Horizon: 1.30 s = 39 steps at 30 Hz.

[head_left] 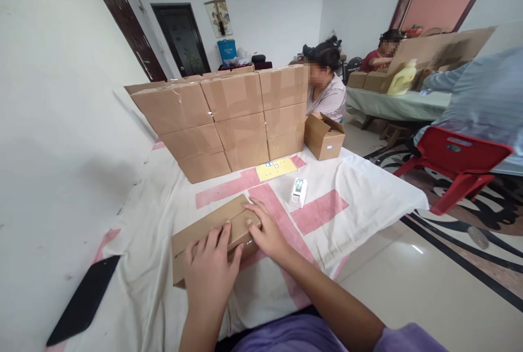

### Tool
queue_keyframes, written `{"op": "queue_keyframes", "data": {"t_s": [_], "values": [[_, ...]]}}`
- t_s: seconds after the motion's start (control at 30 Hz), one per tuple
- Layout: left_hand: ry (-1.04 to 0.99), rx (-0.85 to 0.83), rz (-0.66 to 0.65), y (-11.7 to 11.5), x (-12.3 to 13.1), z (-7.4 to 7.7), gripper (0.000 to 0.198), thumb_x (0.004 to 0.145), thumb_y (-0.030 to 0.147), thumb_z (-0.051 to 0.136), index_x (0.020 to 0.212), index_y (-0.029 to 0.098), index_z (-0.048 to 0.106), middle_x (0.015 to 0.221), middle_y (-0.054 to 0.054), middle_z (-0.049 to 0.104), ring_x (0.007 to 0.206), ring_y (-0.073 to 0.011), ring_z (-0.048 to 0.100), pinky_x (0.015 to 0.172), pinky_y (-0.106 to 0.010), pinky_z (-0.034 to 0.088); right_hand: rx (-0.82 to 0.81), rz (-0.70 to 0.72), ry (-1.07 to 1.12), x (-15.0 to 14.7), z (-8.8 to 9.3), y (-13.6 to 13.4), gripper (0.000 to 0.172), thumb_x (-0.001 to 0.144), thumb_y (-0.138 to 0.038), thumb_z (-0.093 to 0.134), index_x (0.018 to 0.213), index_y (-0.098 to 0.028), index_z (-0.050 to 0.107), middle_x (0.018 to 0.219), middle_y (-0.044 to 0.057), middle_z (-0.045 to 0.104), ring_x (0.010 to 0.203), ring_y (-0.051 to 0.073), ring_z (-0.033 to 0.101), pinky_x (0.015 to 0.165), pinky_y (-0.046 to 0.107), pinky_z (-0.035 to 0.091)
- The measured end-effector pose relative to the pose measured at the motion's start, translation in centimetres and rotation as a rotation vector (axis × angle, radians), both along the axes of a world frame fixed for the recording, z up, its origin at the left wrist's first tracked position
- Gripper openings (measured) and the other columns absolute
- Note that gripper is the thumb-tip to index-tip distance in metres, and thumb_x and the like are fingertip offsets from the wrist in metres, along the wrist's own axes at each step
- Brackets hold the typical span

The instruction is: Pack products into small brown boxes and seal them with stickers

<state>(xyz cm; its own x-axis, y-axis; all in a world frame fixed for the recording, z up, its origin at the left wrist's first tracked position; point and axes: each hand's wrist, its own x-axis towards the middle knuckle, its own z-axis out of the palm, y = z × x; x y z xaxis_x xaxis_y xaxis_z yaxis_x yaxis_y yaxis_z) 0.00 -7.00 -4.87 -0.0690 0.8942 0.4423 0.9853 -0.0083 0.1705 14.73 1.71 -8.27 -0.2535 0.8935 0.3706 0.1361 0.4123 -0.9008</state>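
Note:
A closed brown cardboard box (190,233) lies on the cloth in front of me, its long side slanting up to the right. My left hand (212,259) rests on its top and near edge, fingers apart. At the box's right end lies my right hand (263,229), fingers stretched over the corner with the thumb on the top. Neither hand is wrapped round the box. Just beyond it on the cloth are a small white device (298,193) with a screen and a yellow sheet (277,169) bearing small white labels.
A wall of stacked cardboard boxes (239,117) stands at the table's back, with an open-flapped box (327,142) to its right. A black phone-like slab (84,302) lies at left. One person (327,88) sits behind the boxes; others work at another table. A red chair (461,156) stands right.

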Motion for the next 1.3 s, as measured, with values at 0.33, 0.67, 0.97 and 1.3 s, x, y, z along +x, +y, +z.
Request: {"op": "queue_keyframes", "data": {"t_s": [0.33, 0.67, 0.97, 1.3], "values": [[-0.088, 0.094, -0.035, -0.7, -0.1, -1.5, 0.058, 0.090, 0.041, 0.062, 0.146, 0.028, 0.055, 0.141, -0.015, 0.061, 0.132, -0.0409, 0.053, 0.121, -0.062, 0.015, -0.224, -0.321, 0.379, 10.2, -1.9, 3.7, 0.047, 0.100, -0.055, 0.028, 0.121, -0.021, 0.053, 0.141, 0.016, 0.055, 0.109, 0.024, 0.066, 0.090, 0.041, 0.055], [-0.461, 0.351, -0.638, 3.8, 11.9, -5.3, 0.049, 0.083, 0.009, 0.066, 0.128, 0.024, 0.054, 0.141, -0.011, 0.058, 0.137, -0.0277, 0.054, 0.108, -0.044, 0.052, -0.862, -0.167, 0.451, 17.6, 0.3, 8.7, 0.029, 0.100, -0.049, 0.044, 0.104, -0.020, 0.048, 0.110, 0.018, 0.073, 0.062, 0.021, 0.070, 0.048, 0.028, 0.047], [-0.722, -0.194, -0.266, 16.7, 17.3, -9.6, 0.093, 0.078, 0.036, 0.076, 0.155, 0.023, 0.024, 0.141, -0.014, 0.062, 0.133, -0.0306, 0.056, 0.120, -0.052, 0.031, -1.053, -0.136, 0.580, 16.9, 1.7, 9.8, 0.011, 0.093, -0.027, 0.049, 0.089, -0.021, 0.041, 0.093, 0.020, 0.074, 0.051, 0.019, 0.064, 0.039, 0.024, 0.043], [-0.709, -0.207, -0.234, 16.3, 16.9, -9.8, 0.077, 0.079, 0.030, 0.071, 0.148, 0.024, 0.037, 0.133, -0.007, 0.068, 0.124, -0.0275, 0.061, 0.110, -0.041, 0.040, -1.090, -0.136, 0.572, 15.7, 2.5, 10.5, 0.009, 0.089, -0.020, 0.051, 0.084, -0.019, 0.043, 0.078, 0.014, 0.066, 0.049, 0.012, 0.051, 0.042, 0.021, 0.043]]}}
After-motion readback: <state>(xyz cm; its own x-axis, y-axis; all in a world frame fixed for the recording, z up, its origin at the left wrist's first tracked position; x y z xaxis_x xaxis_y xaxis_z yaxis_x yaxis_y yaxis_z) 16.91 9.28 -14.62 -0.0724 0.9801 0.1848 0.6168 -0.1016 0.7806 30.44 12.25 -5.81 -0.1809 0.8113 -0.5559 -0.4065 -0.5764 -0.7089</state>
